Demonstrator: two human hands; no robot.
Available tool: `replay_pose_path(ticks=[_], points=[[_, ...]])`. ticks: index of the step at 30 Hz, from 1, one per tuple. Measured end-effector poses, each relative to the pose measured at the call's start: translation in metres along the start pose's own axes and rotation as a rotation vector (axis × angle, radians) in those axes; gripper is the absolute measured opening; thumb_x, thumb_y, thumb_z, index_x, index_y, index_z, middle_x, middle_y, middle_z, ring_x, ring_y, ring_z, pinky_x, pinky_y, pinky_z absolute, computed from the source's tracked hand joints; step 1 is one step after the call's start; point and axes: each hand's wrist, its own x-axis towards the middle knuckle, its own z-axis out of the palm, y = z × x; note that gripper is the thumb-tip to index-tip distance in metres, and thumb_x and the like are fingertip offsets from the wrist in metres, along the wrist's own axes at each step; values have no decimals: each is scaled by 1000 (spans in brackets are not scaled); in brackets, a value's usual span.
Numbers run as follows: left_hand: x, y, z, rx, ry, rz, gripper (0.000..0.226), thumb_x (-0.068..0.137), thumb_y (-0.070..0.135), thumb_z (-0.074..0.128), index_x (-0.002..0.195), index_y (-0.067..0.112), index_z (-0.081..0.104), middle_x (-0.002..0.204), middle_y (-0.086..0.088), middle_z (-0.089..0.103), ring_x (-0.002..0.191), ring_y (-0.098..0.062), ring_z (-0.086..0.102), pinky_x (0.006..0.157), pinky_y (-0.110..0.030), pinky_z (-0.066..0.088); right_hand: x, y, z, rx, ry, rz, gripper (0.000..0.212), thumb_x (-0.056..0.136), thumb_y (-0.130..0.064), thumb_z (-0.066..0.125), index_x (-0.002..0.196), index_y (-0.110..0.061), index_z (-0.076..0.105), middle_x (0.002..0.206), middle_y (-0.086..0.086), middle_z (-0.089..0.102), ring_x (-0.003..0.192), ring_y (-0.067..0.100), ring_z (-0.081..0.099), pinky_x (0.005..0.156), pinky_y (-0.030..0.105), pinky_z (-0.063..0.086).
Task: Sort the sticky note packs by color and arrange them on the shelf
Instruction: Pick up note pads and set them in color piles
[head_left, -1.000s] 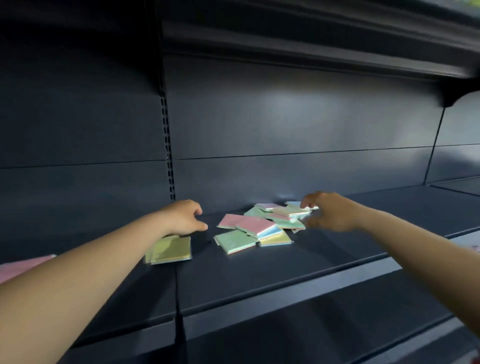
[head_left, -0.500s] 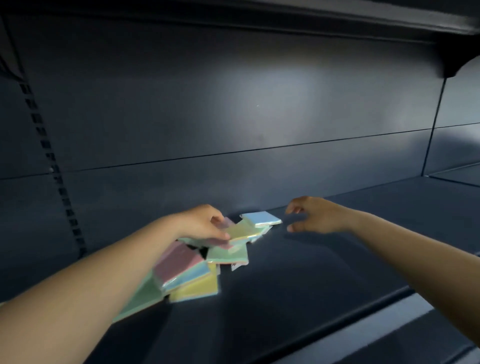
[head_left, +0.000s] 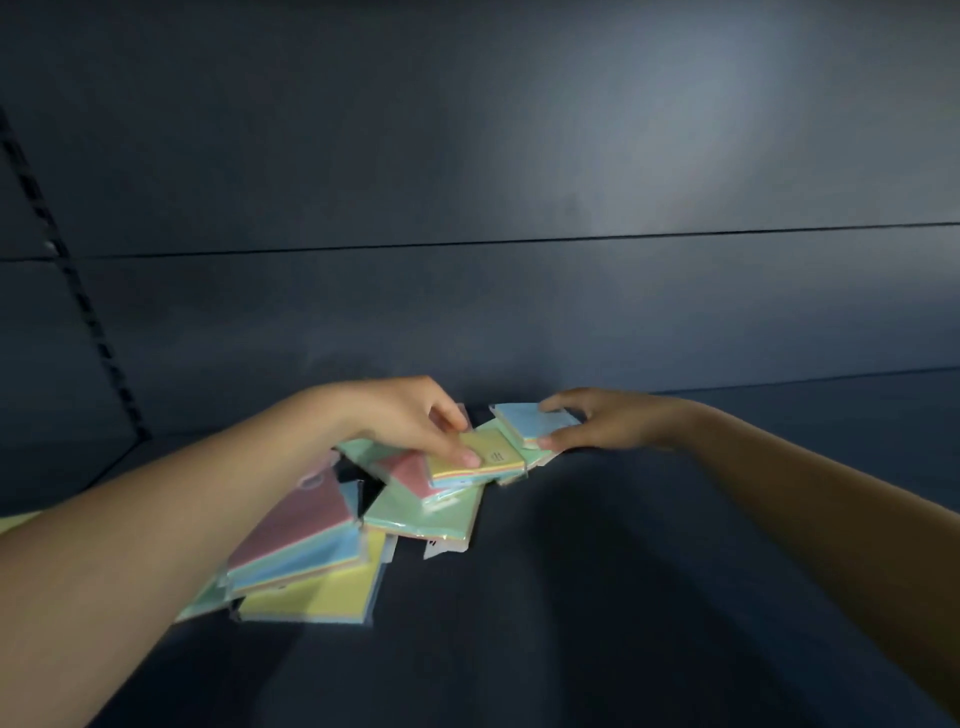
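Left hand (head_left: 410, 415) fingers clamped on yellow-topped pack (head_left: 480, 457), thumb on top near edge. Right hand (head_left: 597, 421) pinching blue-topped pack (head_left: 530, 423) just beside it. Rest of pile (head_left: 332, 545) sprawled under left wrist on dark shelf (head_left: 597, 597).

I see a loose heap of plastic-wrapped square sticky note packs (head_left: 415, 499) lying on the dark metal shelf board (head_left: 597, 597), close before the dark back panel (head_left: 467, 260). My left hand (head_left: 410, 415) rests on the heap's far part, fingertips on a yellow-topped pack (head_left: 480, 457) that lies atop a green-topped pack (head_left: 426, 514). Just right of it, my right hand (head_left: 608, 421) pinches a blue-topped pack (head_left: 530, 423) at the heap's far right edge. A red-topped pack (head_left: 296, 525) sits at the near left, stacked over a large yellow-topped pack (head_left: 322, 592), partly under my left forearm. A slotted upright (head_left: 67, 270) stands far left
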Motion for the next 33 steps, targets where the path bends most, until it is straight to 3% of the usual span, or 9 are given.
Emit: replay_pose_path(ticks=[3,6,9,13,18,21,27,30,33], points=[[5,-2,2,-28,6,-32,57,71,41,78,121,20,61,113,9,64,107,-10,60,99,-23,43,5,2,-2,148,16,-76,29,90,-41,58,110,-22,66,117,-4,61,105,13,59,95,30,44],[9,-6,5,-49,16,-44,56,69,35,81,118,15,63,117,2,65,112,-16,59,101,-29,42,11,6,-2,130,48,-118,24,87,-31,65,106,-17,69,115,0,61,102,11,61,99,26,44],[11,-6,7,-55,12,-59,58,68,34,81,120,17,61,118,4,63,112,-13,57,102,-27,41,14,4,-6,93,34,-91,39,79,-33,73,114,-20,64,119,-4,60,113,12,57,103,26,40],[11,-3,3,-13,-19,-87,61,66,38,82,120,20,59,110,9,61,109,-12,57,101,-28,43,20,-3,-11,114,-102,-32,80,78,-32,74,145,-21,32,143,-7,44,131,9,41,113,27,28],[6,-1,1,49,-42,-109,61,66,42,80,120,21,60,112,10,62,109,-13,58,103,-32,43,9,-8,-13,134,-129,-40,39,77,-23,76,113,-16,64,109,0,70,101,16,65,91,24,47],[2,6,-2,101,-67,-110,56,67,44,79,115,19,63,110,6,66,104,-15,61,98,-30,45,-6,-12,-15,101,-128,4,35,73,-24,79,104,-14,66,100,2,73,92,17,68,85,26,50],[-11,20,-5,163,-60,-119,52,69,37,81,111,17,60,103,7,61,89,-13,57,70,-21,45,-43,-15,-15,128,-5,105,30,72,-22,80,96,-16,62,95,5,72,89,21,68,84,34,51],[-24,16,-2,52,3,-91,58,70,24,82,117,25,49,105,9,51,96,-13,53,77,-24,47,-62,-18,-11,225,52,164,21,78,-16,75,95,-14,62,93,6,71,83,19,66,79,30,50],[-43,3,-1,-199,70,-63,55,73,6,77,116,28,51,100,4,53,87,-15,56,68,-22,49,-77,-31,-3,344,113,226,13,79,-7,72,86,-12,62,84,7,71,74,19,66,70,28,49]])
